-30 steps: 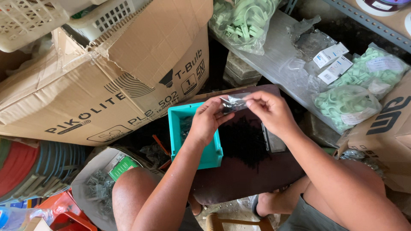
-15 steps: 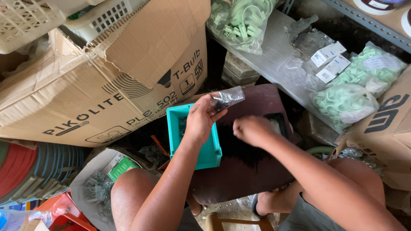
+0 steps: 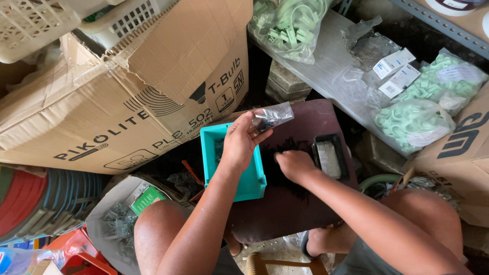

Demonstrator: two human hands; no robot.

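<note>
My left hand (image 3: 239, 145) pinches a small clear bag (image 3: 271, 116) above the teal bin (image 3: 232, 186), board's left edge. Right hand (image 3: 294, 165), fingers curled, digs into black bits (image 3: 288, 175) mid-board. Bag looks barely filled, plenty left.

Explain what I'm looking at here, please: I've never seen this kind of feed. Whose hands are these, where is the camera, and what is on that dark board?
There is no machine: these are one person's two bare hands, filmed by a camera worn on the head and looking down over the knees. The left hand holds up a small clear plastic bag with dark contents. The right hand is lowered onto a heap of small black pieces on the dark brown board; whether it grips any I cannot tell. On the board also sit a teal bin at the left and a small black tray with pale contents at the right. Around it stand a big cardboard box and bags of green plastic clips.
</note>
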